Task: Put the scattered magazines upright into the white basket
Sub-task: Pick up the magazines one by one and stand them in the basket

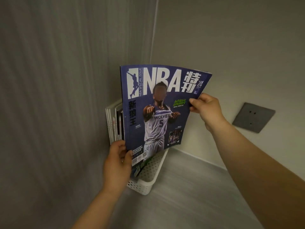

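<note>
A purple basketball magazine (161, 103) is held upright above the white perforated basket (148, 184), its lower edge dipping into the basket. My left hand (118, 162) grips its bottom left corner. Pinching its right edge near the top is my right hand (206, 107). Several magazines (114, 124) stand upright in the basket behind it, against the left wall. The held magazine hides most of the basket's inside.
The basket sits on a grey floor (189, 195) in a room corner, between a dark grey wall (57, 96) on the left and a pale wall on the right. A grey wall socket (253, 117) is on the right wall.
</note>
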`<state>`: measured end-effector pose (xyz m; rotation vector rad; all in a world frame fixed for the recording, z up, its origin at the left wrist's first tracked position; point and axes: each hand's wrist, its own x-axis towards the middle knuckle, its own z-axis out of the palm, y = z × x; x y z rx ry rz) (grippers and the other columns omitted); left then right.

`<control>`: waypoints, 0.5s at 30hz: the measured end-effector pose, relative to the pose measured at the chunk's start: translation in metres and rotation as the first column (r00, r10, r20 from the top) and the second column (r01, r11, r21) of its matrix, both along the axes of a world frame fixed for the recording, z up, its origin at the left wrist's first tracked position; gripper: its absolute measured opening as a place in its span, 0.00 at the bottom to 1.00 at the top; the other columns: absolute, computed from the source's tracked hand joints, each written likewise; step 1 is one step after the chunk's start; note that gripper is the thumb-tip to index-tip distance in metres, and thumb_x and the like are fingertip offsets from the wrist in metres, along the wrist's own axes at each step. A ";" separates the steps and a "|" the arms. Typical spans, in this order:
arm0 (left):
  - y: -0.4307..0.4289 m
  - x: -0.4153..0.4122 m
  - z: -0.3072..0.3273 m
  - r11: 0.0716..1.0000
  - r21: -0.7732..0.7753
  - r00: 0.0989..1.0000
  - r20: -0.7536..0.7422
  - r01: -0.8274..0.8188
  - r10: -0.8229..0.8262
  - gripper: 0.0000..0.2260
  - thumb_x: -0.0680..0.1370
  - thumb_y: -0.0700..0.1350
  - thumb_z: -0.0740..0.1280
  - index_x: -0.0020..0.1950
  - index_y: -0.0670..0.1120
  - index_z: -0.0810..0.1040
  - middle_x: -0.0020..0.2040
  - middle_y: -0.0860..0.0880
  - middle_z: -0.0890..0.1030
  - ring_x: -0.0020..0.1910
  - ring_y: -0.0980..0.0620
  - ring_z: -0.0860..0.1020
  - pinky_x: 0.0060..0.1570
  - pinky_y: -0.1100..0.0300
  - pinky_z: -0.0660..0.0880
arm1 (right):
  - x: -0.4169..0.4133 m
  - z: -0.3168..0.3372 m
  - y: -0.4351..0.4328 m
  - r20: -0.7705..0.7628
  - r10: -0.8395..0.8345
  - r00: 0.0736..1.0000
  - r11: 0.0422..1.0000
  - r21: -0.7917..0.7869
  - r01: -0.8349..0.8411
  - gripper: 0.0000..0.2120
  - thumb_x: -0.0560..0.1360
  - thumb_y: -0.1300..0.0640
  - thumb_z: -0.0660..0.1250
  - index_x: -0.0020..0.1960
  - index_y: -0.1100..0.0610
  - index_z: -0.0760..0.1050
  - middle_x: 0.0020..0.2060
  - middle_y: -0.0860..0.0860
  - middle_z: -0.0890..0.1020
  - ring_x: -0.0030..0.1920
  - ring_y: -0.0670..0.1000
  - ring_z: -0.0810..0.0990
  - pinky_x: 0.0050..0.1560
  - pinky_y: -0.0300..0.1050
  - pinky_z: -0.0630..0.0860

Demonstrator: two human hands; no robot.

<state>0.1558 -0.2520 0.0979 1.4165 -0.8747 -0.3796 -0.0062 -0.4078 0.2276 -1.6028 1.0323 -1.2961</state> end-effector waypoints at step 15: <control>0.006 0.001 -0.048 0.915 0.347 0.927 0.368 -0.204 0.067 0.09 0.62 0.34 0.74 0.30 0.43 0.74 0.29 0.46 0.73 0.33 0.40 0.76 0.32 0.60 0.64 | 0.049 -0.076 -0.033 -0.106 0.142 0.984 0.954 0.279 -0.107 0.13 0.74 0.70 0.59 0.58 0.68 0.71 0.47 0.56 0.76 0.36 0.45 0.74 0.36 0.29 0.75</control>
